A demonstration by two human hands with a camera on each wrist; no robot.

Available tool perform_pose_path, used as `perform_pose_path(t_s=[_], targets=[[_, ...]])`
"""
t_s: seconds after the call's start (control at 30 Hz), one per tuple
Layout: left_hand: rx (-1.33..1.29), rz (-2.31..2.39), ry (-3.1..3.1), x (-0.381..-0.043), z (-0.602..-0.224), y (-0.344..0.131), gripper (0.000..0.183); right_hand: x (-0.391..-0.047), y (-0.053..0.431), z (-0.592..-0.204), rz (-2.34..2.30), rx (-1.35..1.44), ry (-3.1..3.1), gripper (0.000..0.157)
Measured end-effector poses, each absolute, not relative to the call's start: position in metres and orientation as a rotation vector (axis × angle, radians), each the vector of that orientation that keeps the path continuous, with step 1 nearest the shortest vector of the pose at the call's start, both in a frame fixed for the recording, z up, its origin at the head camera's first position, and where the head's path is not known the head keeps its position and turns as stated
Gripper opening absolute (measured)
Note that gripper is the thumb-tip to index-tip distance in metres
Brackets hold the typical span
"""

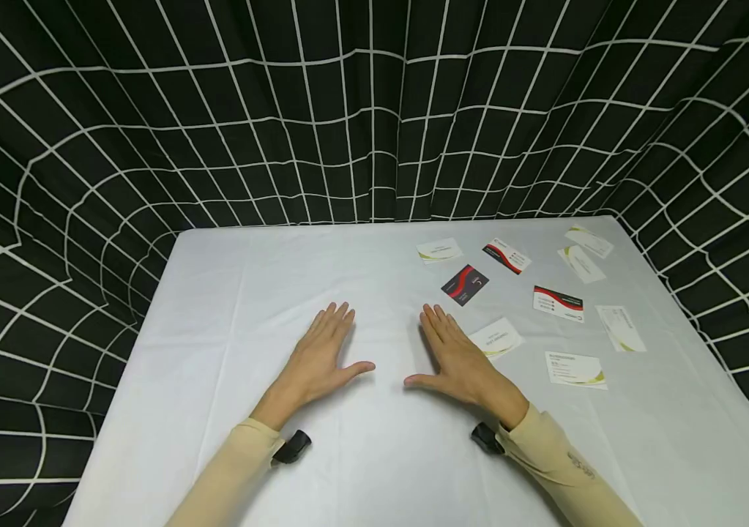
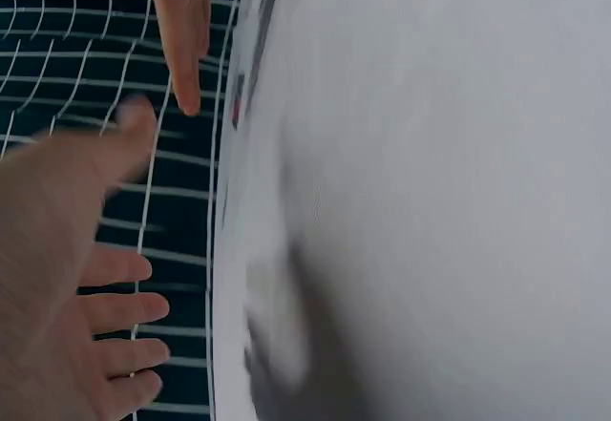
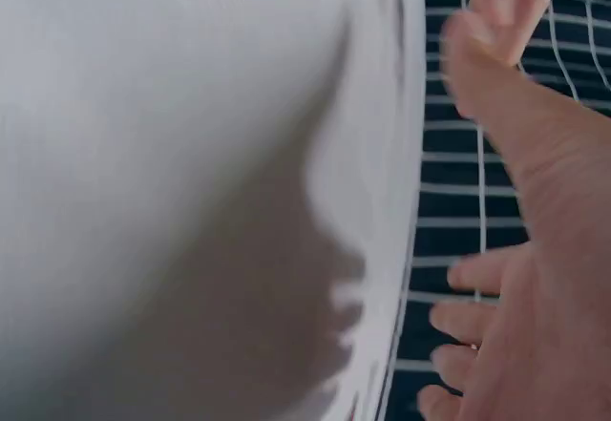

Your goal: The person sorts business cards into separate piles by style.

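Both hands are held over a white-covered table (image 1: 269, 293), palms down, with thumbs out toward each other. My left hand (image 1: 318, 359) has straight fingers and holds nothing; its palm side shows in the left wrist view. The right hand (image 1: 463, 362) is likewise straight-fingered and holds nothing, casting a shadow on the cloth in the right wrist view. Nearest to it is a white business card (image 1: 499, 337), partly hidden behind the hand. A dark business card with a red stripe (image 1: 465, 285) lies just beyond its fingertips.
Several more business cards lie scattered on the right: a white-and-gold one (image 1: 438, 250), red-and-black-banded ones (image 1: 559, 304), and a white one (image 1: 575, 369) near the right forearm. A black curtain with a white grid (image 1: 361, 132) hangs behind and along both sides.
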State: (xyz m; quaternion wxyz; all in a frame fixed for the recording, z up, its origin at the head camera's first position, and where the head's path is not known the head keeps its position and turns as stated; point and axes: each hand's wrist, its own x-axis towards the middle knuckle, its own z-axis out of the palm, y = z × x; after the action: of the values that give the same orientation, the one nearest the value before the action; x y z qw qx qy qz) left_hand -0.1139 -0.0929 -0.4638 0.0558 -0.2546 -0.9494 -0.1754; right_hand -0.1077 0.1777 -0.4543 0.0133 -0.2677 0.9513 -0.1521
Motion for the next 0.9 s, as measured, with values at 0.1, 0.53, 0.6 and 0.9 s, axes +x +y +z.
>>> perform_pose_path(t_s=[0.1, 0.53, 0.6, 0.9], targets=[[-0.771, -0.636, -2.81, -0.114, -0.461, -0.08, 0.068, -0.111, 0.191, -0.448, -0.525, -0.812, 2.947, 0.1], [-0.921, -0.801, -2.865, -0.117, -0.454, 0.026, 0.045, -0.127, 0.265, -0.433, -0.541, -0.085, 3.076, 0.085], [-0.941, -0.71, -2.912, -0.12, -0.459, 0.043, 0.053, -0.129, 0.269, -0.437, -0.509, -0.066, 3.053, 0.083], [-0.981, -0.516, -3.019, -0.129, -0.47, 0.088, 0.058, -0.127, 0.277, -0.439, -0.624, -0.006, 3.134, 0.05]])
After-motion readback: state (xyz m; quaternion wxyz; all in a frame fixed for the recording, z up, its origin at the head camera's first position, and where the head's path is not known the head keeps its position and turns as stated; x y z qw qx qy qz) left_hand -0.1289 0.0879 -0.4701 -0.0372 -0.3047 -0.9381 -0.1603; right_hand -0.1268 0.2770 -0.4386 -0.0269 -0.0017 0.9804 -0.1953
